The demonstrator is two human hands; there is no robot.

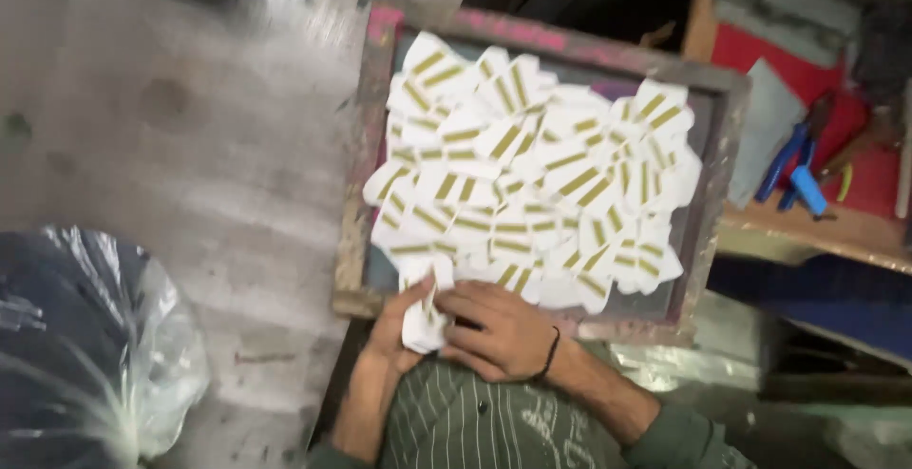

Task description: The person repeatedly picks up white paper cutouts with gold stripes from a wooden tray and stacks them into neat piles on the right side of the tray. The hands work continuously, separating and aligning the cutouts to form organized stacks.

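White paper tags with gold stripes are what I see in hand: a small stack of tags [423,322] sits between both hands at the near edge of the frame. My left hand [394,326] cups the stack from the outer side, fingers curled around it, so its grip is closed on the paper. My right hand [503,331] lies over the stack's other side, fingers bent and pressing against it; a dark band circles that wrist. How many tags are in the stack I cannot tell, as the view is blurred.

Just beyond the hands, a large heap of loose tags [532,170] covers most of a wooden frame [356,241] with worn, paint-stained rails, pink along its far rail. The held stack touches the near edge of that heap.

Left of the frame is a grey concrete floor [190,146], and a dark bundle in a clear plastic bag [85,336] lies at the lower left. Well to the right, blue-handled pliers [793,170] rest on a red surface.
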